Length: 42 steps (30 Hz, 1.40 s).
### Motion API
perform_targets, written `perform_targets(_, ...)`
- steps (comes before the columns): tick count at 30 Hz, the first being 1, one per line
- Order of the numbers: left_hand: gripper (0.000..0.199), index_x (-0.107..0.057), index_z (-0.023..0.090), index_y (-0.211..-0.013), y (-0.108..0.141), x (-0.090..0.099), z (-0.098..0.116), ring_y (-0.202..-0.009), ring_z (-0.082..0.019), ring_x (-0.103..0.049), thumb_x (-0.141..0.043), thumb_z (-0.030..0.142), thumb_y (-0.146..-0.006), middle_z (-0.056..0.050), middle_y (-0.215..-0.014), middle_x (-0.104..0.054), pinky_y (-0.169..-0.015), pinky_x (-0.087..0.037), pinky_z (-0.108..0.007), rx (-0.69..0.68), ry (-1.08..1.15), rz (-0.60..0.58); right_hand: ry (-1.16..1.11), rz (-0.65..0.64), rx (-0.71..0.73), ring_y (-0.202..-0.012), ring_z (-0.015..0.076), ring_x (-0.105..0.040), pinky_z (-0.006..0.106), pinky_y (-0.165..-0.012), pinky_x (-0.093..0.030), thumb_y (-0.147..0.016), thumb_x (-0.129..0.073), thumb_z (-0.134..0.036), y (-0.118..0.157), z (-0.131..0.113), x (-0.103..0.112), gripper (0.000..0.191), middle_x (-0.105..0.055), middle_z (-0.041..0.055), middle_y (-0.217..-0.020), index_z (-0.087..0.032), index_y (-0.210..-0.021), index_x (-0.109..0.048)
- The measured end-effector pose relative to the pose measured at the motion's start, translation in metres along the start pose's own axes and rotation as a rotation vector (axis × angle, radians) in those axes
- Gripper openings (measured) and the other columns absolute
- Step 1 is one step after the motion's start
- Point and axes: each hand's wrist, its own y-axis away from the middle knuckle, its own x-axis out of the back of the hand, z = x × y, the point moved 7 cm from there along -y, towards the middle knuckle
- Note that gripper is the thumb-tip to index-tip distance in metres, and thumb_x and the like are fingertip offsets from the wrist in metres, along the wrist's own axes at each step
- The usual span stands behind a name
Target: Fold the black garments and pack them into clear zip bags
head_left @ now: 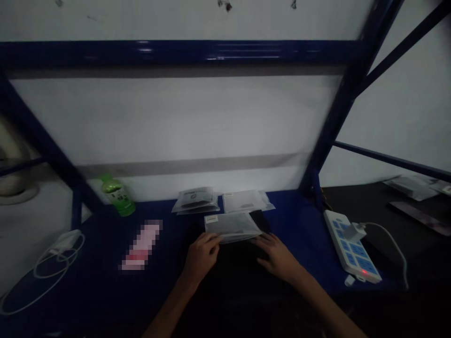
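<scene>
A clear plastic bag (232, 225) with a small white label at its upper left corner lies in front of me on dark, cloth-like material (260, 218). My left hand (202, 256) has its fingers closed at the bag's near left corner. At the near right corner, my right hand (276, 256) rests with fingers stretched out and thumb apart, its fingertips at the bag's edge and the dark material. Just behind lie more plastic packets: one with dark printing (195, 199) to the left and a pale one (244, 201) to the right. Shadow hides the dark material's outline.
A green bottle (120, 197) and a blurred-out pinkish object (143, 246) are on the left of the blue tabletop (292, 216), beside a white cable (52, 267). A power strip (352, 249) with a plugged-in charger sits right. Blue frame bars (176, 54) surround the table.
</scene>
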Motion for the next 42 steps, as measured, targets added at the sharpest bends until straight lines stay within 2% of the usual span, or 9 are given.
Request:
perform_targets(4,0.041,-0.066,0.025,-0.122,-0.007,0.004,0.005,-0.099,-0.020,-0.063,-0.052,0.008,-0.088,-0.005,-0.111,-0.068,-0.088,-0.056,-0.036,0.031,-0.030,0.034,0.037,0.175,-0.005,-0.133,0.0274,-0.048,0.051,-0.109,-0.038,-0.078,-0.058,-0.009,0.005,-0.007,0.002,0.059,-0.057,0.0123,-0.138,-0.021,-0.135,-0.052)
perform_targets(8,0.045,-0.063,0.024,-0.125,-0.012,0.004,0.005,-0.103,-0.023,-0.061,-0.053,0.006,-0.085,-0.005,-0.115,-0.066,-0.090,-0.055,-0.038,0.084,-0.082,0.061,0.010,0.354,-0.046,-0.110,0.0262,-0.065,0.048,-0.098,-0.049,-0.083,-0.055,-0.013,0.022,-0.012,0.015,0.043,-0.068,0.0135,-0.121,-0.017,-0.126,-0.054)
perform_targets(11,0.049,-0.061,0.020,-0.128,-0.012,-0.005,0.005,-0.105,-0.025,-0.060,-0.055,0.004,-0.083,-0.007,-0.119,-0.064,-0.091,-0.054,-0.041,0.134,-0.109,0.010,-0.017,0.477,-0.090,-0.095,0.0246,-0.070,0.043,-0.086,-0.056,-0.087,-0.052,-0.020,0.042,-0.013,0.025,0.037,-0.072,0.0103,-0.107,-0.019,-0.124,-0.052)
perform_targets(15,0.054,-0.055,0.021,-0.133,-0.010,-0.018,0.015,-0.108,-0.025,-0.058,-0.052,0.003,-0.083,-0.007,-0.123,-0.061,-0.093,-0.054,-0.042,0.117,-0.074,-0.070,-0.018,0.599,-0.118,-0.098,0.0264,-0.069,0.044,-0.085,-0.056,-0.089,-0.049,-0.025,0.062,-0.023,0.039,0.039,-0.071,0.0110,-0.111,-0.022,-0.127,-0.050)
perform_targets(21,0.057,-0.051,0.025,-0.137,-0.012,-0.022,0.030,-0.110,-0.024,-0.058,-0.050,0.003,-0.084,-0.007,-0.124,-0.060,-0.095,-0.053,-0.041,0.049,0.046,-0.113,0.071,0.376,0.049,-0.122,0.0301,-0.058,0.051,-0.105,-0.041,-0.083,-0.053,-0.019,0.035,-0.063,0.025,0.047,-0.063,0.0142,-0.130,-0.022,-0.131,-0.053)
perform_targets(25,0.059,-0.055,0.025,-0.134,-0.011,-0.021,0.029,-0.109,-0.023,-0.060,-0.050,-0.002,-0.081,-0.007,-0.121,-0.062,-0.095,-0.053,-0.039,0.035,0.094,-0.091,0.101,0.216,0.064,-0.126,0.0294,-0.054,0.050,-0.106,-0.039,-0.080,-0.057,-0.013,0.005,-0.059,0.005,0.047,-0.063,0.0142,-0.130,-0.019,-0.126,-0.056)
perform_targets(29,0.049,-0.060,0.025,-0.124,-0.008,-0.020,0.026,-0.110,-0.022,-0.060,-0.048,0.000,-0.084,-0.007,-0.119,-0.063,-0.096,-0.051,-0.039,0.039,0.137,-0.046,0.054,0.111,0.077,-0.135,0.0310,-0.042,0.049,-0.109,-0.036,-0.079,-0.063,-0.019,-0.013,-0.047,-0.002,0.043,-0.058,0.0110,-0.137,-0.019,-0.122,-0.059)
perform_targets(35,0.025,-0.055,0.021,-0.103,-0.004,-0.015,0.020,-0.087,-0.020,-0.065,-0.050,0.006,-0.084,-0.004,-0.092,-0.063,-0.079,-0.055,-0.034,0.142,0.199,0.072,0.070,0.104,-0.013,-0.122,0.0294,-0.052,0.044,-0.103,-0.041,-0.081,-0.064,-0.021,-0.027,-0.042,-0.001,0.047,-0.058,0.0110,-0.134,-0.021,-0.127,-0.056)
perform_targets(42,0.022,-0.051,0.022,-0.103,0.000,-0.016,0.017,-0.085,-0.018,-0.065,-0.049,0.009,-0.085,-0.003,-0.090,-0.062,-0.078,-0.054,-0.031,0.127,0.219,0.101,0.249,0.187,-0.298,-0.116,0.0342,-0.056,0.049,-0.094,-0.044,-0.088,-0.058,-0.023,-0.050,-0.042,-0.011,0.042,-0.062,0.0158,-0.127,-0.023,-0.130,-0.055)
